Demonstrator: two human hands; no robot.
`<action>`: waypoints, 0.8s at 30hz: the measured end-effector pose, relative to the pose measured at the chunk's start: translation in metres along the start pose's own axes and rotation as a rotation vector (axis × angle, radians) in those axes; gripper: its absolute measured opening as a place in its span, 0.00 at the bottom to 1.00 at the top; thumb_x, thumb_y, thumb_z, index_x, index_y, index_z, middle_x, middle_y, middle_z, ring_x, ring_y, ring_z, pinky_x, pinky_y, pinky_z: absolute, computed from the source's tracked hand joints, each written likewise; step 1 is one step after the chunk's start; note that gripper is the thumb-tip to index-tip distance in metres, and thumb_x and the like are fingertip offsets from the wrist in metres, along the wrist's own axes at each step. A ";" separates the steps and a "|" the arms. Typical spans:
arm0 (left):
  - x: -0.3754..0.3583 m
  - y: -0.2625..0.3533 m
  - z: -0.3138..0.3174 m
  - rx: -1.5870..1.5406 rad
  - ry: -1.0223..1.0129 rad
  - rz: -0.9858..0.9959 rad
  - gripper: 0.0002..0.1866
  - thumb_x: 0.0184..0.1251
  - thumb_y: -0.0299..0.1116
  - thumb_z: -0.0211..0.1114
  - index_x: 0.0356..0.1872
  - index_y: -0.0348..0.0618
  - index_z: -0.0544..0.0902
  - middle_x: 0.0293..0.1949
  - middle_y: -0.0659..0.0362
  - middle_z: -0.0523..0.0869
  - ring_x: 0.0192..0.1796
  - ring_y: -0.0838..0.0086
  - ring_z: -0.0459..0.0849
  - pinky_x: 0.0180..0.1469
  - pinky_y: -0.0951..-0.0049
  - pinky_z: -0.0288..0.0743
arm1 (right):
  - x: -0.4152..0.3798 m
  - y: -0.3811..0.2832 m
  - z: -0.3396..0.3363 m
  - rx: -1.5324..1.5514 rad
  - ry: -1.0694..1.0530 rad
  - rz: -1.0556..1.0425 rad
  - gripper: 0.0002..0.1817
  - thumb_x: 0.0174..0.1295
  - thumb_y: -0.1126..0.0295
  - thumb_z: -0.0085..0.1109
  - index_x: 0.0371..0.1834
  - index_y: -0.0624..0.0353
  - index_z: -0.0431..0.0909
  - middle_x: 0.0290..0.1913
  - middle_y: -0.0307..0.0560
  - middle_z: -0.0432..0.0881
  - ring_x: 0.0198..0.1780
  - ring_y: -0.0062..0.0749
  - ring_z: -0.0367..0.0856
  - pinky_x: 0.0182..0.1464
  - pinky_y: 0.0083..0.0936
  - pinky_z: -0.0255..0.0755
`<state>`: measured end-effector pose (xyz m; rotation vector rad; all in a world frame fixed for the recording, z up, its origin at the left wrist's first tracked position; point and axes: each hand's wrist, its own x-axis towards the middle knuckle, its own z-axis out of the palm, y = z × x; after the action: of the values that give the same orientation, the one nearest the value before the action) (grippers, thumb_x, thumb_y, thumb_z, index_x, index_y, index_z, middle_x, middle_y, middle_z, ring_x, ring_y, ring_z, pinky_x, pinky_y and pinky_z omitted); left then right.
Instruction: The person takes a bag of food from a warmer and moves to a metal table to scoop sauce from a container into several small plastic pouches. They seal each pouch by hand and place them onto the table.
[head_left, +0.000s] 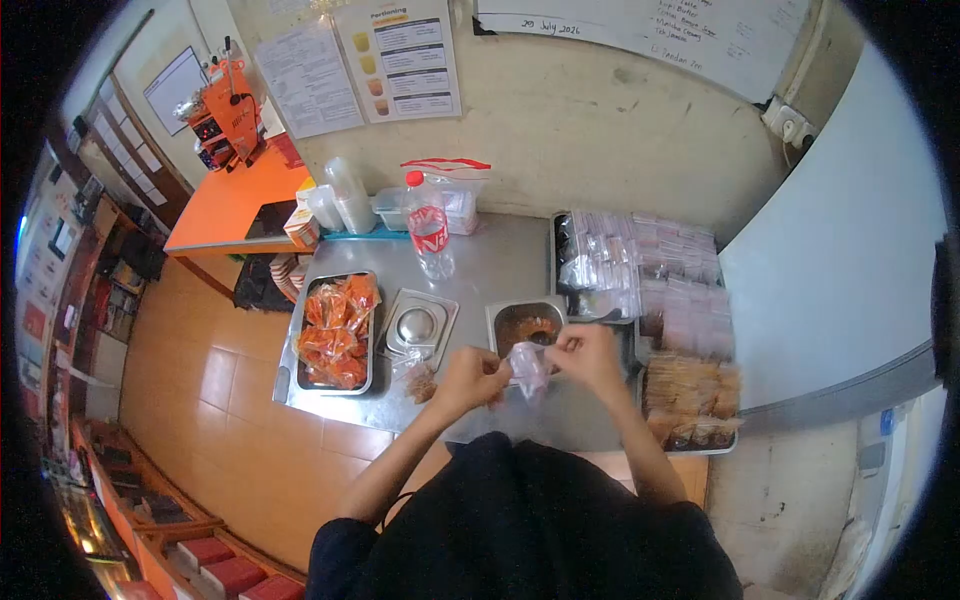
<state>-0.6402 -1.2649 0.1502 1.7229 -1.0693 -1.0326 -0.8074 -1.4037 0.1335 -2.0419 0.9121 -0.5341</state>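
A small clear plastic bag (530, 372) hangs between my two hands, just in front of a square steel container (497, 318) with brown sauce. My left hand (474, 380) pinches the bag's left side. On its right side, my right hand (587, 354) grips the bag with fingers closed. Left of the container lies a steel lid (418, 325). Beside my left hand is another small clear bag (415, 380) with brownish contents. A steel tray (370, 372) at the left holds bags of orange-red food.
A plastic bottle (430, 230) with a red cap stands behind the lid. Plastic tubs (390, 208) and cups (345, 195) are along the wall. At the right, trays hold many packed sachets (640, 255) and brown packets (690, 395). A white panel (850, 270) rises beyond them.
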 end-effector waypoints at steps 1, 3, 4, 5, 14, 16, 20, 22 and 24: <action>0.002 -0.002 -0.004 0.013 -0.017 0.016 0.16 0.63 0.30 0.60 0.19 0.28 0.81 0.14 0.54 0.81 0.15 0.76 0.81 0.18 0.75 0.73 | 0.003 -0.003 -0.001 -0.030 -0.001 -0.080 0.07 0.47 0.70 0.68 0.27 0.59 0.81 0.23 0.44 0.79 0.23 0.25 0.78 0.29 0.24 0.72; 0.003 -0.001 -0.011 0.041 -0.063 0.037 0.16 0.63 0.31 0.60 0.19 0.28 0.81 0.14 0.54 0.81 0.16 0.76 0.81 0.18 0.76 0.72 | 0.001 -0.015 0.000 -0.082 -0.005 -0.224 0.06 0.48 0.71 0.66 0.29 0.58 0.81 0.29 0.44 0.80 0.28 0.31 0.80 0.33 0.26 0.75; 0.004 0.001 -0.013 0.003 -0.047 0.056 0.16 0.63 0.31 0.60 0.19 0.29 0.80 0.14 0.54 0.81 0.16 0.76 0.80 0.18 0.76 0.72 | 0.002 -0.020 0.002 -0.070 0.053 -0.310 0.06 0.48 0.74 0.65 0.29 0.60 0.81 0.32 0.45 0.79 0.29 0.30 0.80 0.34 0.25 0.75; 0.006 0.003 -0.014 -0.035 -0.030 0.076 0.16 0.63 0.31 0.60 0.19 0.29 0.80 0.14 0.55 0.81 0.16 0.76 0.80 0.18 0.76 0.72 | 0.004 -0.026 0.004 -0.058 0.112 -0.397 0.06 0.48 0.76 0.64 0.30 0.61 0.80 0.35 0.46 0.79 0.30 0.30 0.80 0.35 0.24 0.75; 0.000 -0.005 0.009 0.243 0.072 0.263 0.15 0.62 0.37 0.64 0.25 0.33 0.83 0.17 0.48 0.80 0.18 0.62 0.81 0.24 0.65 0.73 | -0.020 -0.010 0.030 -0.148 -0.224 -0.154 0.12 0.55 0.76 0.56 0.43 0.60 0.80 0.51 0.52 0.77 0.52 0.48 0.78 0.53 0.36 0.73; -0.009 -0.009 0.024 0.278 0.044 0.232 0.14 0.60 0.39 0.65 0.27 0.36 0.84 0.20 0.43 0.80 0.23 0.49 0.81 0.27 0.59 0.73 | -0.027 0.013 0.041 -0.059 -0.332 -0.079 0.14 0.54 0.78 0.57 0.45 0.63 0.80 0.50 0.55 0.77 0.55 0.51 0.76 0.58 0.35 0.70; -0.018 -0.022 0.053 0.331 -0.064 0.291 0.14 0.60 0.41 0.64 0.29 0.37 0.85 0.22 0.43 0.81 0.26 0.48 0.82 0.30 0.54 0.74 | -0.054 0.041 0.050 0.159 -0.322 0.086 0.11 0.52 0.79 0.59 0.39 0.65 0.81 0.46 0.54 0.80 0.51 0.45 0.79 0.54 0.32 0.72; -0.013 -0.051 0.067 0.347 -0.141 0.213 0.16 0.60 0.42 0.63 0.29 0.36 0.84 0.23 0.43 0.81 0.27 0.48 0.82 0.31 0.54 0.74 | -0.072 0.052 0.056 0.212 -0.286 0.221 0.08 0.50 0.81 0.60 0.34 0.65 0.82 0.44 0.53 0.81 0.48 0.42 0.81 0.51 0.31 0.74; -0.003 -0.066 0.080 0.354 -0.229 0.073 0.17 0.60 0.43 0.64 0.29 0.35 0.83 0.23 0.42 0.81 0.28 0.47 0.83 0.32 0.54 0.75 | -0.088 0.099 0.084 0.218 -0.215 0.259 0.06 0.48 0.82 0.60 0.31 0.65 0.82 0.42 0.52 0.82 0.45 0.38 0.82 0.48 0.30 0.75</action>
<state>-0.6996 -1.2612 0.0648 1.8545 -1.5252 -1.0591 -0.8514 -1.3334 0.0001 -1.7155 0.9277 -0.2545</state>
